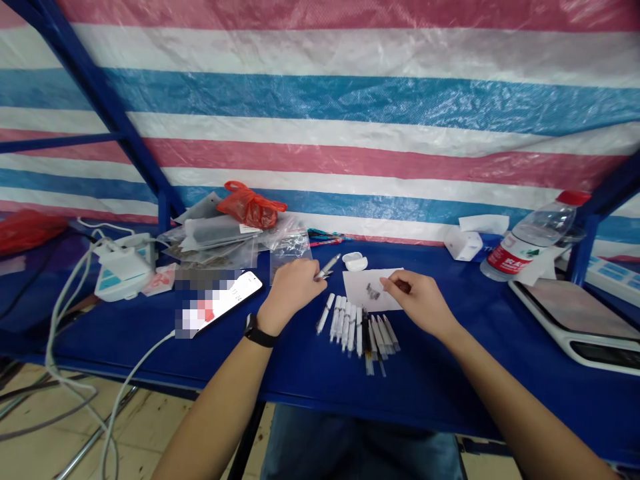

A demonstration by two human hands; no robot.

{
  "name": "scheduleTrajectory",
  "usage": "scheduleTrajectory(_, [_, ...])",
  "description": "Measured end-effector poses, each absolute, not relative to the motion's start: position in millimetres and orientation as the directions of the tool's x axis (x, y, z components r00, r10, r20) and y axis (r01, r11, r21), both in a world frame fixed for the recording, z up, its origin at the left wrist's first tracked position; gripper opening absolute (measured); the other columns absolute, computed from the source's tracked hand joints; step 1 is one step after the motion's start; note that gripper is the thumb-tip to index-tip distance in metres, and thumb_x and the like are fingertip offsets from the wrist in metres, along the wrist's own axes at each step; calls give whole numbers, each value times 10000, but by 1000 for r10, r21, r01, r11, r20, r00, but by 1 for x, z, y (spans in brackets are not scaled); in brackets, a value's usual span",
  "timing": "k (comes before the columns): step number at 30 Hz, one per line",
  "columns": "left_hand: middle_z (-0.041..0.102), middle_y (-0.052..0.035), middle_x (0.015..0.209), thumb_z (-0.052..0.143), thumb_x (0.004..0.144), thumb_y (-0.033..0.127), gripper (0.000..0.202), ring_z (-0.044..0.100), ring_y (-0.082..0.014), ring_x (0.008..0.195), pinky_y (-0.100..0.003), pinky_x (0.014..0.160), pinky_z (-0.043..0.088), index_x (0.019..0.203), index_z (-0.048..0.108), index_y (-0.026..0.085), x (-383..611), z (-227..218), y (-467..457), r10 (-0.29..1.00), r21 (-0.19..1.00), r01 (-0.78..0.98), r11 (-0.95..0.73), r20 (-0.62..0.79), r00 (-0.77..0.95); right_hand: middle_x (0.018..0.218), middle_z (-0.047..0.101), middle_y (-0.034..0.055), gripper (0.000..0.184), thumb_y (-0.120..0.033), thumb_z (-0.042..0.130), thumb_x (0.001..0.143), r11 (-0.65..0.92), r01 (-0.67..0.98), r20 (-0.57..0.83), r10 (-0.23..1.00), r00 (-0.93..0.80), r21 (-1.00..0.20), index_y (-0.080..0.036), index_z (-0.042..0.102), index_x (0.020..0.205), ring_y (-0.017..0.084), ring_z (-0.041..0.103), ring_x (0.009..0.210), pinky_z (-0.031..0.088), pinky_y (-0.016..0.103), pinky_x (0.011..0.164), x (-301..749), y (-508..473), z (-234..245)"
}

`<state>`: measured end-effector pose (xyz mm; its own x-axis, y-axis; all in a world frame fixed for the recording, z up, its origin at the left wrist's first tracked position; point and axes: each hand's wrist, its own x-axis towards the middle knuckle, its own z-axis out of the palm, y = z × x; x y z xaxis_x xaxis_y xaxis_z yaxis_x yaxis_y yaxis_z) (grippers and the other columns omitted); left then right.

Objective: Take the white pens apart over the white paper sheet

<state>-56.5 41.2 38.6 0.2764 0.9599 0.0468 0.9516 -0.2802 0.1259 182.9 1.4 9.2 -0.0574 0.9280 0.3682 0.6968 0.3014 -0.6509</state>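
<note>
My left hand (299, 285), with a black band at the wrist, is closed around a pen (329, 265) with a clear and grey barrel that points up and right. To its right, my right hand (419, 298) is pinched at the right side of a white sheet of paper (353, 283). Whatever sits between those fingertips is too small to make out. Small dark grey pieces (373, 292) lie on the paper beside the fingers. In front of it is a row of white pen barrels (345, 323), then pale pointed pen parts (384, 335) and thin refills (369, 365).
A white earbud case (355, 261) lies behind the paper. Left are a charging phone (235, 300), plastic bags (220, 233), a red bag (253, 208) and a power strip (123, 273). A bottle (530, 240), tissue pack (465, 245) and scale (575, 310) stand right.
</note>
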Motion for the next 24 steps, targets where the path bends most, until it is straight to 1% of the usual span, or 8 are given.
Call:
scheduleTrajectory(4, [703,-58,877,473,972,222,189,692,-236,839,-313,720,476,990,657,182,-45,37,33,869,178,854,-489,179,461,525,479,-26,504,-652,539,870,305,600,321,943,-83,-740,-224,521,604,132,419,505,320,275,519,170,0,9])
scheduleTrajectory(9, [663,-76,971,329,1052,258,276,671,-218,815,-289,666,441,1152,575,183,-20,19,20,724,204,707,-677,357,590,523,456,-28,619,-783,522,837,233,287,258,965,51,-929,-226,474,570,118,403,490,353,274,510,153,12,14])
scheduleTrajectory(11, [623,-38,826,292,1060,285,276,625,-196,688,-278,611,396,1084,548,185,-14,13,17,748,318,680,-661,356,560,481,344,-52,671,-817,543,805,238,216,264,959,100,-947,-239,365,514,99,317,458,308,274,472,148,17,14])
scheduleTrajectory(13, [528,11,686,284,1059,329,278,549,-169,591,-269,589,363,972,512,197,-11,9,18,782,510,596,-620,335,526,479,270,-73,689,-829,570,781,266,161,282,955,89,-951,-246,308,522,88,257,452,272,271,454,144,21,12])
scheduleTrajectory(16, [378,59,597,234,1059,435,362,413,-128,495,-248,547,336,863,446,216,-10,7,21,795,812,335,-478,237,558,509,290,-82,631,-786,593,811,308,78,310,951,10,-948,-241,365,588,88,267,463,282,261,461,145,20,8])
scheduleTrajectory(18, [341,71,590,229,1051,490,398,363,-114,474,-238,527,323,848,438,218,-10,8,22,777,890,221,-398,199,597,523,339,-78,590,-758,600,829,331,51,332,943,1,-942,-239,410,624,95,311,476,311,258,478,148,18,6])
scheduleTrajectory(21, [370,78,566,337,1036,485,334,412,-120,488,-239,547,307,895,478,217,-11,8,22,776,829,287,-479,247,580,544,417,-65,559,-728,701,757,351,89,358,931,68,-932,-234,474,628,109,380,515,341,263,509,158,17,9])
scheduleTrajectory(24, [414,84,529,418,1032,416,217,501,-160,512,-250,561,296,1039,514,222,-14,8,23,780,641,490,-591,299,549,601,528,-40,463,-617,830,664,331,142,346,933,99,-933,-224,584,657,126,449,570,384,280,560,166,19,12])
